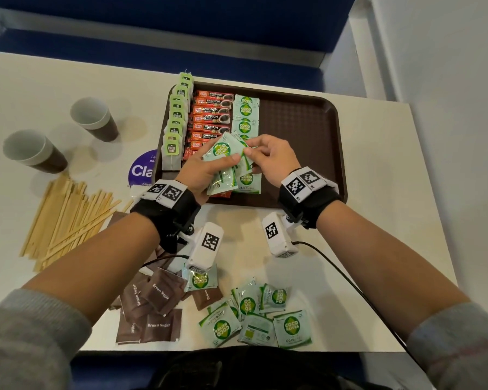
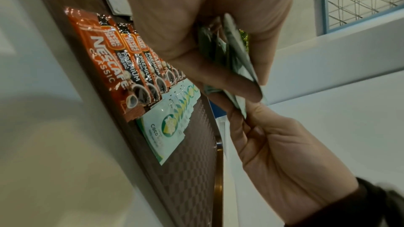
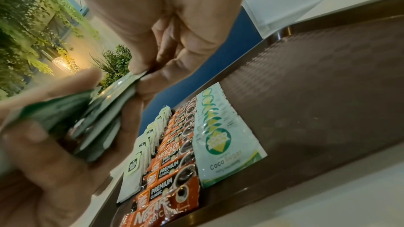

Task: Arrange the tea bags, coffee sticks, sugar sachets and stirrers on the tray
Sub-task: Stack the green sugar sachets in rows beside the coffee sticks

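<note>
A brown tray (image 1: 302, 122) holds a column of tea bags (image 1: 176, 119), a column of orange coffee sticks (image 1: 212, 116) and a column of green coco sugar sachets (image 1: 245, 114). Above the tray's near left part my left hand (image 1: 206, 167) grips a fanned stack of green sachets (image 1: 223, 153). My right hand (image 1: 265, 156) pinches the right edge of a sachet in that stack. In the wrist views the stack (image 2: 234, 61) (image 3: 102, 115) sits between both hands over the sachet column (image 3: 220, 137).
Loose green sachets (image 1: 254, 313) and brown sugar sachets (image 1: 150, 308) lie at the table's near edge. Wooden stirrers (image 1: 68, 218) are piled at the left, beyond them two paper cups (image 1: 93, 118). The tray's right half is bare.
</note>
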`<state>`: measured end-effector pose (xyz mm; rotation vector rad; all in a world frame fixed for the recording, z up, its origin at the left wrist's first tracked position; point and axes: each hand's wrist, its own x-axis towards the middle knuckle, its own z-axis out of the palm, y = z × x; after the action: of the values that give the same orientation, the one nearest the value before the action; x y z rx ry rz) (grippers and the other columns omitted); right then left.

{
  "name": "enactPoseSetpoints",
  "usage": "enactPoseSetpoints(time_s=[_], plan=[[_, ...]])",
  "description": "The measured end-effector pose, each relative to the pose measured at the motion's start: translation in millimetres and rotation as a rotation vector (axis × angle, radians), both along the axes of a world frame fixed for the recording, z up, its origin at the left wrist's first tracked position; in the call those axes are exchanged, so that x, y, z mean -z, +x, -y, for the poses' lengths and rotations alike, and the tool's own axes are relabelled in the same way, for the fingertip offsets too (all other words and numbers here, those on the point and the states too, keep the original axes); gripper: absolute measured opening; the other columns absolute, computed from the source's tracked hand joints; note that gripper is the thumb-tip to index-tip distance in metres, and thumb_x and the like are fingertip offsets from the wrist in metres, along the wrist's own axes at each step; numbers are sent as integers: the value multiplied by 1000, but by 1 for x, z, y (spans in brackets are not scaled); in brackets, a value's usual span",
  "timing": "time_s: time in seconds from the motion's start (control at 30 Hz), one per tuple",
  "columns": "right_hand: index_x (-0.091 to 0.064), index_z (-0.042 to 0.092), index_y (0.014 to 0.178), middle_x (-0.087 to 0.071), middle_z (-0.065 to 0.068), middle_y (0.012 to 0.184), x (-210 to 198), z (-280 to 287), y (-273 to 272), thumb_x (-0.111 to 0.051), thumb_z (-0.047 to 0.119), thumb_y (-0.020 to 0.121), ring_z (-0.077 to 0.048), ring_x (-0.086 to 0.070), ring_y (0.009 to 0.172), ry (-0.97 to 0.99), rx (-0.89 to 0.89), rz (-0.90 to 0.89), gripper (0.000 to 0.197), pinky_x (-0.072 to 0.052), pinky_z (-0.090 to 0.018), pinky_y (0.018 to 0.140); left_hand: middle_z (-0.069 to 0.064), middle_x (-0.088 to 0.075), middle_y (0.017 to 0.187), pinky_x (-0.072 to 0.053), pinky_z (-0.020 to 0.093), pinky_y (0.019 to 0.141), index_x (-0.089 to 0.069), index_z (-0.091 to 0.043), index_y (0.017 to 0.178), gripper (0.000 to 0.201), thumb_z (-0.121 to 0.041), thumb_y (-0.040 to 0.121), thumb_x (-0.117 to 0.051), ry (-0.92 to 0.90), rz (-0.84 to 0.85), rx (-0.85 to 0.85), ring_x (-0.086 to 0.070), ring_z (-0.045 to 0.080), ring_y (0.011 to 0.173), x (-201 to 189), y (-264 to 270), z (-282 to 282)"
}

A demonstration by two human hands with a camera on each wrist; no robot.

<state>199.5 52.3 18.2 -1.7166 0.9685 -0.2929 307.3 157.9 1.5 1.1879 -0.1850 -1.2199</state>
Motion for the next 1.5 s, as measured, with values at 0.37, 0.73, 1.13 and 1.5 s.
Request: enactPoseSetpoints(time_s=[0.37,0.73,1.13,1.5], plan=[[-59,21,87,-64,3,87,1,4,7,-73,37,78,-14,-62,78,-164,-68,-101,22,-53,-29,69,3,-68,101,-58,34,79,-53,-18,129,57,2,79,-70,93,281,72,-67,19,88,4,3,4],[-47,29,75,-69,-12,95,1,7,15,-68,30,84,-27,-66,89,-84,24,4,23,-55,-45,80,11,-70,106,-57,44,80,-61,-16,116,37,1,83,-66,56,197,68,-69,29,93,10,0,2],[-59,28,83,-71,-13,98,3,24,-3,-72,19,80,-26,-67,88,-23,29,46,16,-58,-41,77,12,-70,106,-55,49,84,-67,-27,93,24,-11,78,-76,222,371,83,-69,31,95,14,22,4],[-66,7,108,-71,-15,98,50,26,-33,-67,14,85,-26,-70,85,27,-163,-328,23,-58,-25,72,8,-70,103,-55,49,87,-63,-19,109,37,-21,76,-79,281,462,-32,-69,28,95,20,43,-3]])
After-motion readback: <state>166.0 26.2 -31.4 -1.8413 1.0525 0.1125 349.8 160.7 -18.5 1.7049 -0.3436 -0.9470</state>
